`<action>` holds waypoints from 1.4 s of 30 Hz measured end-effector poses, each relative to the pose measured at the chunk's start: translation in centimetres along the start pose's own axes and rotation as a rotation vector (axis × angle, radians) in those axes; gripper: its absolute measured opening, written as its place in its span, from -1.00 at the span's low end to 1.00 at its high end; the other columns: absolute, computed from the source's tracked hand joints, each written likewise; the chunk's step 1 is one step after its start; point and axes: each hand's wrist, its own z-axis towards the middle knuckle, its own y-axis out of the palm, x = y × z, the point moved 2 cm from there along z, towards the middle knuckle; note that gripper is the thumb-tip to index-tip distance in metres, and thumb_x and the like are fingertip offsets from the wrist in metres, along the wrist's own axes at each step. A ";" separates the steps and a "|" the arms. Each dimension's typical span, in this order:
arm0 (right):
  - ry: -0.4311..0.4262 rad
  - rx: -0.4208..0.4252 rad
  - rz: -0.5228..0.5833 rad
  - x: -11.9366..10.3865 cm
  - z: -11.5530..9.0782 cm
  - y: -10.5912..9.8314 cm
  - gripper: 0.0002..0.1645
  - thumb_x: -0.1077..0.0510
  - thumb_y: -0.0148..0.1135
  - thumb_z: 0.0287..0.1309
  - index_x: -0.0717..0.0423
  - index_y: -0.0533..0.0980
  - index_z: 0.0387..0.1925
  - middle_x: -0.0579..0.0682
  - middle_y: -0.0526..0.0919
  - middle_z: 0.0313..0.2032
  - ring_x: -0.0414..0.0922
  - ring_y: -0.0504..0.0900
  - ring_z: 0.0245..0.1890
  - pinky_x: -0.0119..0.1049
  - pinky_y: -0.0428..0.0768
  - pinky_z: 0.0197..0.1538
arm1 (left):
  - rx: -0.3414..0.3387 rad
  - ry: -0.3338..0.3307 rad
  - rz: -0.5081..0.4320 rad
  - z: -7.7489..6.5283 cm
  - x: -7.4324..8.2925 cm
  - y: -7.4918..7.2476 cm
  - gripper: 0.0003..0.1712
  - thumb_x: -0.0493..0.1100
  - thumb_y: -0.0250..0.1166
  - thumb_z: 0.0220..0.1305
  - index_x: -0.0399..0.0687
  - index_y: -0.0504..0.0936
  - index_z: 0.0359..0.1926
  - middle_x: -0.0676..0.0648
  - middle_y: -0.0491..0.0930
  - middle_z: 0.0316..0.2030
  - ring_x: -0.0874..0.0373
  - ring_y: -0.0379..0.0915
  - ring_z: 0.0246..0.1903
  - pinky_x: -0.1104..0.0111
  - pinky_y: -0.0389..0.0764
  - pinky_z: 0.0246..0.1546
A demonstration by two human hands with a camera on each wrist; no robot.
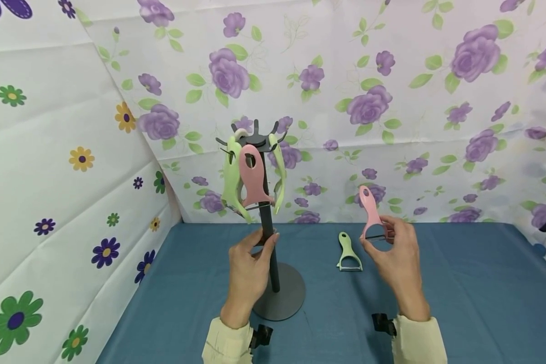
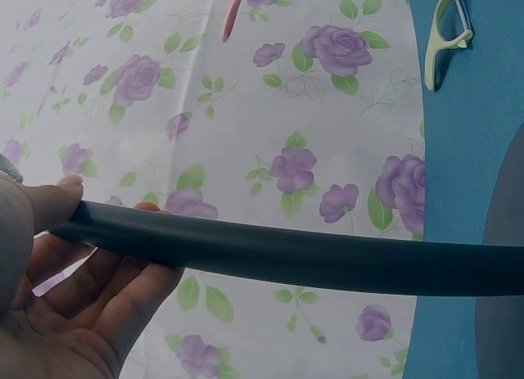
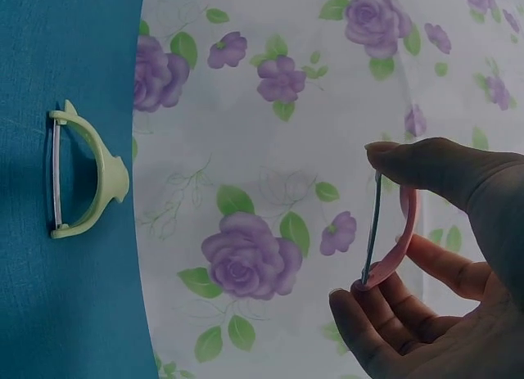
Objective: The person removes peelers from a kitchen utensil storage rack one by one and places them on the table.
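My left hand (image 1: pixel 250 270) grips the dark post (image 1: pixel 266 222) of a hook stand, thumb and fingers around it; the left wrist view shows the same hold. From the hooked top (image 1: pixel 256 139) hang a pink peeler (image 1: pixel 254 177) at the front and green peelers (image 1: pixel 231 174) to its sides. In my right hand (image 1: pixel 398 258), a second pink peeler (image 1: pixel 369 207) is pinched by the blade end, its handle pointing up. The right wrist view shows the thumb and fingers on either side of its blade frame (image 3: pixel 401 248). Between the stand and that hand a green peeler (image 1: pixel 347 253) lies on the table.
The stand's round base (image 1: pixel 282 298) rests on the blue tablecloth (image 1: pixel 473 293). Behind it rises a backdrop with purple flowers (image 1: pixel 318 40), and another flowered sheet (image 1: pixel 63 192) borders the left side. Dark camera mounts (image 1: pixel 261 335) sit on both wrists.
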 end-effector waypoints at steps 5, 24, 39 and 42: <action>0.006 -0.011 -0.003 0.1 0.0 0.2 -0.23 0.27 0.55 0.06 0.29 0.43 0.29 0.32 0.45 0.00 0.20 0.49 -0.05 0.19 0.63 0.10 | 0.005 0.005 0.004 -0.1 0.0 -0.1 -0.79 -0.07 0.30 0.46 0.00 0.78 -0.04 -0.10 0.77 -0.17 0.12 0.76 -0.11 0.34 0.78 -0.11; 0.068 -0.022 -0.049 0.9 0.1 0.5 -0.23 0.19 0.56 0.08 0.29 0.43 0.29 0.33 0.46 -0.01 0.23 0.46 -0.01 0.18 0.51 -0.03 | 0.006 0.007 -0.003 0.0 0.0 -0.1 -0.78 -0.06 0.31 0.45 0.00 0.78 -0.03 -0.11 0.76 -0.21 0.11 0.73 -0.13 0.33 0.79 -0.11; 0.141 -0.030 -0.071 1.7 0.1 0.7 -0.21 0.16 0.55 0.10 0.29 0.42 0.31 0.34 0.46 0.02 0.23 0.43 0.04 0.22 0.48 0.03 | 0.013 0.006 -0.007 -0.1 -0.2 0.0 -0.77 -0.04 0.31 0.43 0.00 0.78 -0.03 -0.12 0.76 -0.21 0.08 0.74 -0.13 0.34 0.79 -0.11; 0.149 -0.035 -0.070 1.9 0.1 0.8 -0.22 0.16 0.55 0.11 0.28 0.43 0.31 0.34 0.46 0.02 0.23 0.42 0.05 0.22 0.47 0.03 | 0.014 0.012 -0.012 -0.1 -0.2 0.0 -0.78 -0.04 0.32 0.43 0.01 0.78 -0.04 -0.11 0.76 -0.22 0.08 0.73 -0.14 0.33 0.79 -0.12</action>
